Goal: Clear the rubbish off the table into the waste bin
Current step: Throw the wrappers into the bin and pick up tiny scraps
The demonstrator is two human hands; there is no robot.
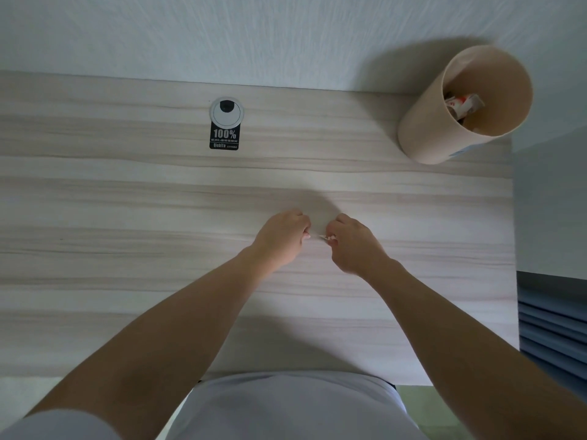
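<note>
Left: open stretch of bench (111, 201), pale wood grain, backed by a wall; round cable grommet (226, 113) and black sticker (224, 139) near the far edge. Centre: left grip (281, 241), fingers curled under, contents hidden, so impossible to say whether grasping anything. Just beside it, a small pale scrap (324, 237), low over the bench, pinched at the fingertips of the right grip (352, 246). Judged featherlight, limp, easily dropped or torn; best kept in a fingertip pinch at one end. Right: waste bin (422, 134) at the far corner, mouth open, wrappers (462, 104) already inside. Open bench between scrap and bin; bench edge just past the bin, hence some risk of nudging it off.
</note>
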